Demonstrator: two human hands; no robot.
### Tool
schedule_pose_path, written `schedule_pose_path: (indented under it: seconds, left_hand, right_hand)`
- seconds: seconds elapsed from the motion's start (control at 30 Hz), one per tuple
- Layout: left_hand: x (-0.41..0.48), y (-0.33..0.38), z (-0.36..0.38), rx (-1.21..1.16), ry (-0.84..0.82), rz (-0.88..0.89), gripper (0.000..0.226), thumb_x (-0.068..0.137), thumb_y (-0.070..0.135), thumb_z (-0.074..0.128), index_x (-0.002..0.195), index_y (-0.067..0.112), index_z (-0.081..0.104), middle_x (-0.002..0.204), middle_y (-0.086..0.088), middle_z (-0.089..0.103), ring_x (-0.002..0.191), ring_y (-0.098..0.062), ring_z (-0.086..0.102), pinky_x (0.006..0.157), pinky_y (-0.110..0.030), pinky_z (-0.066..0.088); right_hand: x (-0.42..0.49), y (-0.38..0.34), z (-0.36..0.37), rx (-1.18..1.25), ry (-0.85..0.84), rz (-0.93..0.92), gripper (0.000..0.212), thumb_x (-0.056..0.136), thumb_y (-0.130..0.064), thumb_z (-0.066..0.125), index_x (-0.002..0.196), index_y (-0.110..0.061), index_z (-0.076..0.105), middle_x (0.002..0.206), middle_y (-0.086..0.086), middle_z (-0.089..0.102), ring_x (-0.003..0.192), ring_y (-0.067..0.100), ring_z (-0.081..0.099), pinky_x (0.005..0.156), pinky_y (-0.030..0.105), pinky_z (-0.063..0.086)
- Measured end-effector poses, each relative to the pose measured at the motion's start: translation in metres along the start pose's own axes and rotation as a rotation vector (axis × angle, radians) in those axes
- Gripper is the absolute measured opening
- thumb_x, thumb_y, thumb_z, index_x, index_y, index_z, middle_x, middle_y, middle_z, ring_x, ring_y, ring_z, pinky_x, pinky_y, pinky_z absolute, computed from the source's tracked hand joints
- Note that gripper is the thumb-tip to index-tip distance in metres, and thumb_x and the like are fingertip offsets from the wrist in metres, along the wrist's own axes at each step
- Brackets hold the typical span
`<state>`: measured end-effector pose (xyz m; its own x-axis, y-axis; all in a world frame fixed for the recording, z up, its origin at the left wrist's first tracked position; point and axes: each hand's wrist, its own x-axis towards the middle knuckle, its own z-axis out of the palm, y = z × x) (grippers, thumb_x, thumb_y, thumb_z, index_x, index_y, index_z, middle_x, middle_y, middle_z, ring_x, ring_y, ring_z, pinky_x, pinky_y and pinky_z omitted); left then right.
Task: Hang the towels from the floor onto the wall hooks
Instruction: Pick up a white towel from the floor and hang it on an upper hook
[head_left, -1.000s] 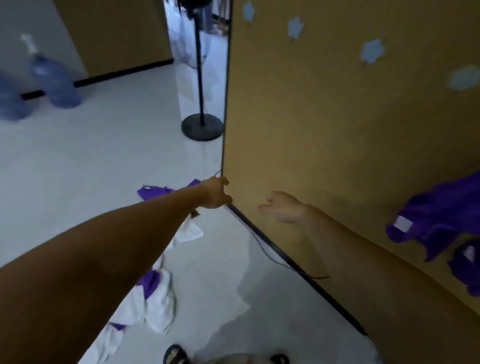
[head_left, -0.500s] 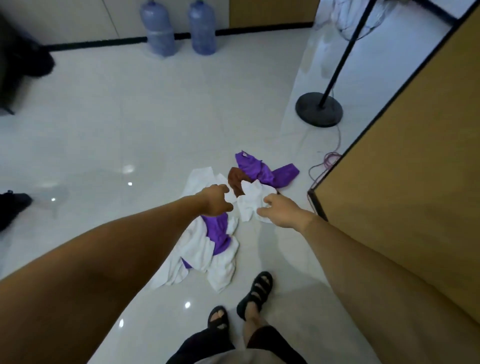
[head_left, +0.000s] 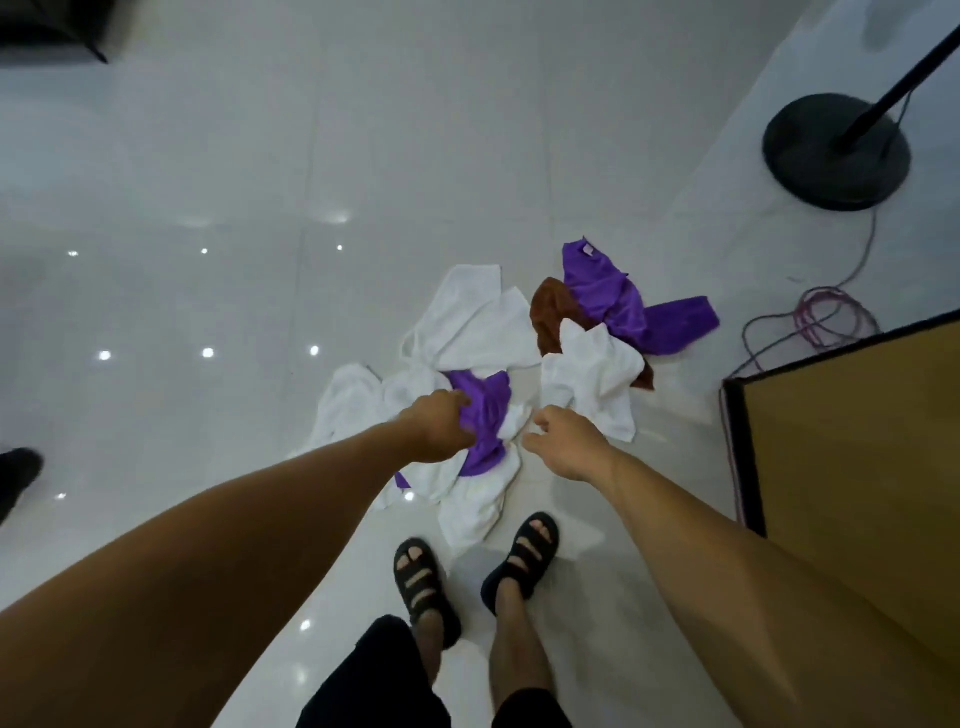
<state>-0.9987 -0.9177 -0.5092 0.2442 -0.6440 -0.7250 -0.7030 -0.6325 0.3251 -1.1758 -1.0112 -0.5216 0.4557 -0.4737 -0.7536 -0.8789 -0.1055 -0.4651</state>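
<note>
Left hand (head_left: 441, 423) has reached purple towel (head_left: 485, 410); right hand (head_left: 569, 441) hovers, half-curled.

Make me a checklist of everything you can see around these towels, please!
Surface: glossy white floor with light reflections.
Job's things: white towels, near purple towel, far purple towel and brown towel, all heaped on the floor; no hooks in view.
Clutter: dark shape at the left edge.
Hands: left hand grips the near purple towel; right hand is loosely curled and holds nothing.
Cables: coiled cord near the stand base.
Surroundings: wood panel, sandals.
</note>
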Motion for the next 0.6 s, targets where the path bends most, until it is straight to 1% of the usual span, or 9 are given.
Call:
schedule_pose_path:
  seconds: [0.07,0.1,0.17,0.2,0.27,0.33,0.47,0.53,0.6]
  left_hand:
    - [0.032,-0.014,0.019,-0.025,0.005,-0.030,0.061,0.085,0.033,0.061,0.141,0.019,0.041,0.142,-0.007,0.045,0.124,-0.027,0.048,0.099,-0.037,0.043]
    - [0.050,-0.022,0.030,-0.041,0.002,-0.043,0.060,0.084,0.032,0.061,0.140,0.019,0.042,0.140,-0.007,0.047,0.119,-0.027,0.052,0.095,-0.037,0.045]
    - [0.086,-0.040,0.058,-0.062,-0.021,-0.051,0.058,0.084,0.032,0.061,0.138,0.020,0.044,0.137,-0.006,0.049,0.106,-0.027,0.059,0.083,-0.035,0.050]
    - [0.105,-0.050,0.074,-0.067,-0.038,-0.052,0.058,0.085,0.032,0.062,0.138,0.020,0.044,0.137,-0.006,0.049,0.105,-0.027,0.059,0.080,-0.034,0.050]
    - [0.146,-0.073,0.108,-0.059,-0.068,-0.055,0.057,0.085,0.032,0.062,0.138,0.020,0.044,0.141,-0.005,0.046,0.117,-0.025,0.052,0.087,-0.033,0.045]
    - [0.188,-0.096,0.142,-0.063,-0.066,-0.055,0.057,0.085,0.032,0.062,0.138,0.021,0.044,0.141,-0.006,0.045,0.124,-0.025,0.047,0.090,-0.032,0.039]
    - [0.254,-0.137,0.203,-0.077,-0.038,-0.033,0.055,0.085,0.031,0.061,0.137,0.021,0.046,0.141,-0.005,0.044,0.124,-0.025,0.045,0.093,-0.034,0.038]
    - [0.287,-0.160,0.234,-0.071,-0.035,-0.035,0.055,0.084,0.030,0.061,0.136,0.021,0.046,0.141,-0.005,0.043,0.124,-0.026,0.045,0.092,-0.034,0.039]
    - [0.312,-0.178,0.261,-0.073,-0.033,-0.039,0.054,0.084,0.029,0.061,0.135,0.020,0.047,0.140,-0.007,0.044,0.124,-0.027,0.046,0.091,-0.035,0.039]
  right_hand:
    - [0.034,0.012,0.017,0.001,-0.022,0.014,0.041,0.092,-0.033,0.056,0.124,-0.008,0.053,0.127,0.011,0.058,0.109,0.024,0.056,0.081,0.030,0.039]
    - [0.052,0.019,0.028,-0.002,-0.040,0.024,0.042,0.092,-0.033,0.055,0.126,-0.008,0.052,0.129,0.010,0.056,0.108,0.024,0.055,0.081,0.029,0.038]
    - [0.089,0.036,0.059,-0.017,-0.089,0.052,0.050,0.092,-0.035,0.054,0.135,-0.010,0.046,0.137,0.009,0.051,0.115,0.024,0.052,0.086,0.029,0.037]
    - [0.108,0.046,0.077,-0.022,-0.117,0.069,0.054,0.092,-0.035,0.054,0.139,-0.011,0.043,0.139,0.008,0.050,0.120,0.024,0.050,0.089,0.029,0.036]
    - [0.150,0.067,0.115,-0.010,-0.151,0.117,0.057,0.092,-0.035,0.054,0.142,-0.012,0.040,0.141,0.009,0.048,0.124,0.025,0.049,0.092,0.029,0.037]
    - [0.194,0.088,0.153,0.006,-0.156,0.168,0.058,0.091,-0.035,0.054,0.142,-0.010,0.039,0.142,0.010,0.047,0.125,0.027,0.049,0.093,0.030,0.039]
    - [0.264,0.133,0.220,0.041,-0.147,0.288,0.068,0.091,-0.037,0.057,0.146,-0.008,0.030,0.147,0.013,0.039,0.129,0.030,0.045,0.101,0.035,0.040]
    - [0.297,0.158,0.254,0.087,-0.143,0.354,0.078,0.089,-0.042,0.061,0.148,-0.007,0.025,0.150,0.014,0.035,0.131,0.031,0.043,0.105,0.036,0.039]
    - [0.322,0.178,0.285,0.154,-0.126,0.422,0.089,0.084,-0.047,0.066,0.149,-0.007,0.021,0.150,0.014,0.033,0.132,0.032,0.042,0.105,0.038,0.041]
